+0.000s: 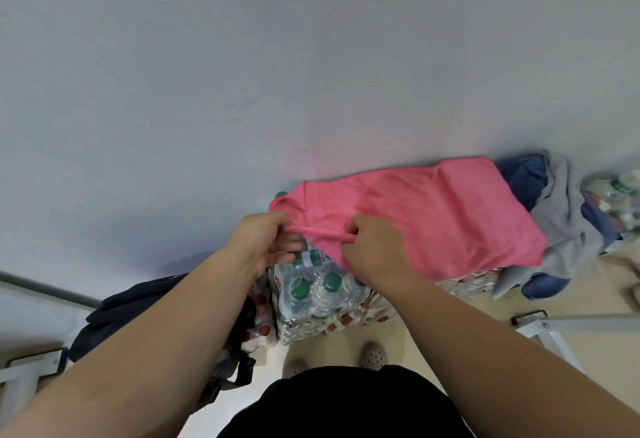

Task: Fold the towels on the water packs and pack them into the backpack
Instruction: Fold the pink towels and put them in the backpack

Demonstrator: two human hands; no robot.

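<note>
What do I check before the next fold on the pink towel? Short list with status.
1. Left hand pinches the near edge of the pink towel: ok.
2. Right hand grips the same edge: ok.
3. Pink towel lies smooth on the water packs: not ok, it is bunched near the hands.
4. Grey towel and blue towel are apart from the pink one: cannot tell, they lie right against its right edge.
5. Backpack is open to take a towel: cannot tell, the left arm covers part of it.
</note>
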